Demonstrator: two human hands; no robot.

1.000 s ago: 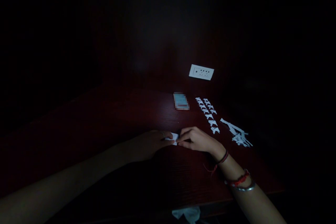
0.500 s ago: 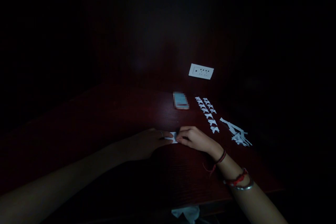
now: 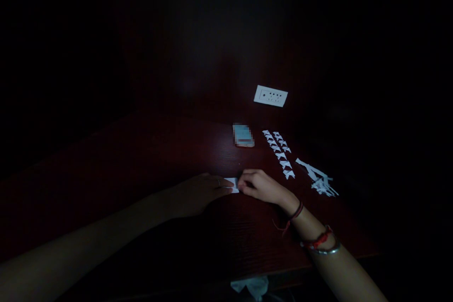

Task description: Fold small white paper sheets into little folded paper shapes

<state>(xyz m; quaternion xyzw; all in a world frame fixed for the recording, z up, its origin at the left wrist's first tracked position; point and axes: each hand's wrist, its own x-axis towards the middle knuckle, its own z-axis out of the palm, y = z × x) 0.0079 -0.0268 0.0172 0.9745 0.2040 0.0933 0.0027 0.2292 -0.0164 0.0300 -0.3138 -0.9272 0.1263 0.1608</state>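
A small white piece of paper (image 3: pixel 235 186) lies on the dark red table between my two hands. My left hand (image 3: pixel 203 192) rests low over its left part, fingers stretched out and pressing it against the tabletop; a ring shows on one finger. At the paper's right edge, my right hand (image 3: pixel 261 186) has its fingers curled together in a pinch. The fingertips touch that edge, though their exact grip is hard to see in the dim light.
Two rows of small folded white paper pieces (image 3: pixel 281 155) lie to the right. Beyond them is a loose pile of paper strips (image 3: pixel 322 185). A blurred light-blue flat object (image 3: pixel 243 135) sits further back, below a wall socket (image 3: pixel 271 96). Pale crumpled material (image 3: pixel 251 287) shows under the table's front edge.
Both hands stay at the paper, almost still. The right hand's fingers have shifted very slightly, and a little more of the paper shows between the hands.
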